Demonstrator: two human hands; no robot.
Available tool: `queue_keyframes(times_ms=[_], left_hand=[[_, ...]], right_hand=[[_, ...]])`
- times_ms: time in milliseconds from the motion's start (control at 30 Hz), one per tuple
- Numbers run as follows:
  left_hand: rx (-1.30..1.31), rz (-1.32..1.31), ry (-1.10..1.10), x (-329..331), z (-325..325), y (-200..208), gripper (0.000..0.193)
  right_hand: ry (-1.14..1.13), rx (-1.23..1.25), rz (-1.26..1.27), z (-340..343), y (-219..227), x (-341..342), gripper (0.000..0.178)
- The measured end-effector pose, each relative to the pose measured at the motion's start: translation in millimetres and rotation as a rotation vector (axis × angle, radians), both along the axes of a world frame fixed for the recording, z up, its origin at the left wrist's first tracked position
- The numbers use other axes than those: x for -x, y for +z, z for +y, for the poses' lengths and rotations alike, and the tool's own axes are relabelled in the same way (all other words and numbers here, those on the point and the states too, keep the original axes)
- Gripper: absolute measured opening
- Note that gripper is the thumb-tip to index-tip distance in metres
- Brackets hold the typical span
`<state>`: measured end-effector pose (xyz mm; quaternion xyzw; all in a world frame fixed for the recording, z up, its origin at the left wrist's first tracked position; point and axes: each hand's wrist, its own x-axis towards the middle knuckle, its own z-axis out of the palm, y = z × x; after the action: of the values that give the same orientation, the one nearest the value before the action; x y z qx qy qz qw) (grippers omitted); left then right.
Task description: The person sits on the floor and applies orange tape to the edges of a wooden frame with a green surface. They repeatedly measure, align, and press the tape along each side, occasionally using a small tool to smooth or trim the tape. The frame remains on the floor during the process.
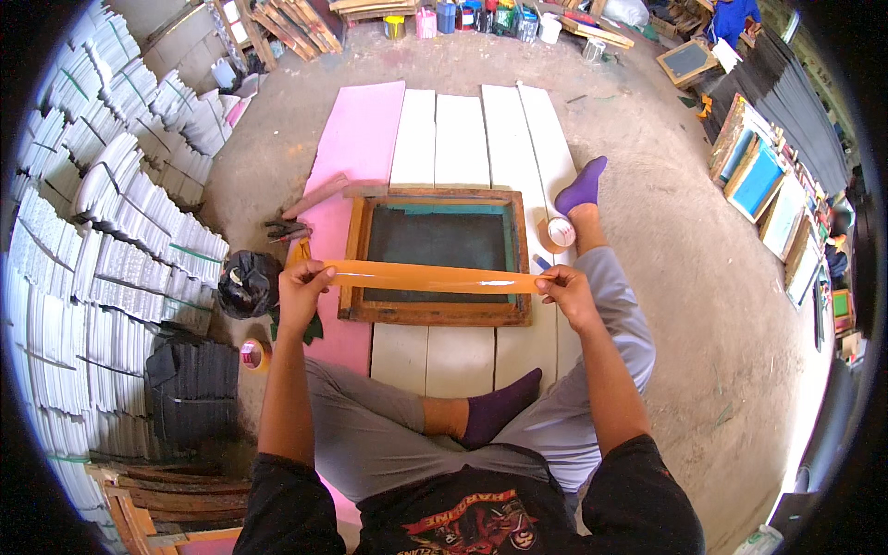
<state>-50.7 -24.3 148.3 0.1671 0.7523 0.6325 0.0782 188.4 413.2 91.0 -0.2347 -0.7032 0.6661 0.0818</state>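
A strip of orange-brown adhesive tape [430,277] is stretched level between my two hands. Its left end is pinched in the fingers of my left hand [303,289], its right end in those of my right hand [568,293]. Behind the strip lies a wooden screen-printing frame [444,314] with dark mesh [439,239] and a blue-green border along the top. Whether the tape touches the frame, I cannot tell. White boards [460,139] and a pink board [356,129] support the frame. A tape roll [560,231] sits beside my right foot, near a small blue object [542,263].
On the left rise stacks of white bundled sheets [106,268]. A black plastic bag [248,285] and another tape roll [253,353] are on the floor by my left arm. Cans and containers [481,20] line the back; more frames [754,176] lean at the right.
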Motion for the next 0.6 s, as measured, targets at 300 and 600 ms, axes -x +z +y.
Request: queue_keyframes(times_ms=[300,600], left_hand=[[0.143,-0.137,0.019,16,0,-59,0.018],[0.106,-0.366,0.022,27,-6,-102,0.022]], right_hand=[[-0.069,-0.061,-0.150,-11,-15,6,0.016],[-0.048,-0.297,-0.259,-6,-55,22,0.018]])
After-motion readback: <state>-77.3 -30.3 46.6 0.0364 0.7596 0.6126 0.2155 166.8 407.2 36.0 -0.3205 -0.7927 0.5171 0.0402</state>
